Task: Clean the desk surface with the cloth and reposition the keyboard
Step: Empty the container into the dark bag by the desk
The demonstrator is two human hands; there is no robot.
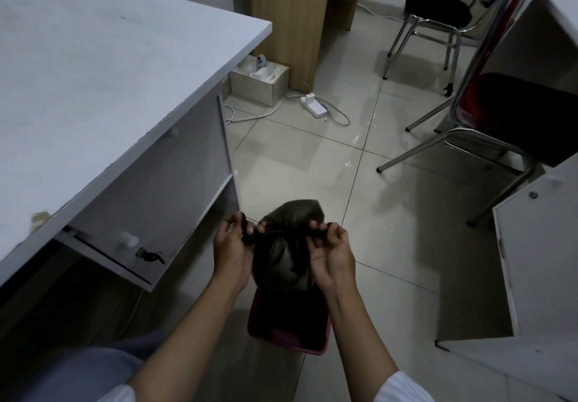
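Observation:
A black plastic bag (283, 245) hangs above a pink bin (289, 343) on the floor, low in the middle of the view. My left hand (233, 250) pinches one twisted end of the bag's mouth. My right hand (331, 253) pinches the other end, and the two ends cross at a knot between them. The white desk (93, 88) fills the left side with a bare top. No cloth and no keyboard are in view.
A drawer with a key (150, 256) hangs under the desk's front edge. A small crumpled scrap (39, 218) lies at the desk edge. A power strip (313, 106) with cables lies on the tiles, with a cardboard box (259, 81) nearby. Black chairs (438, 4) stand right; a white cabinet (538, 261) stands far right.

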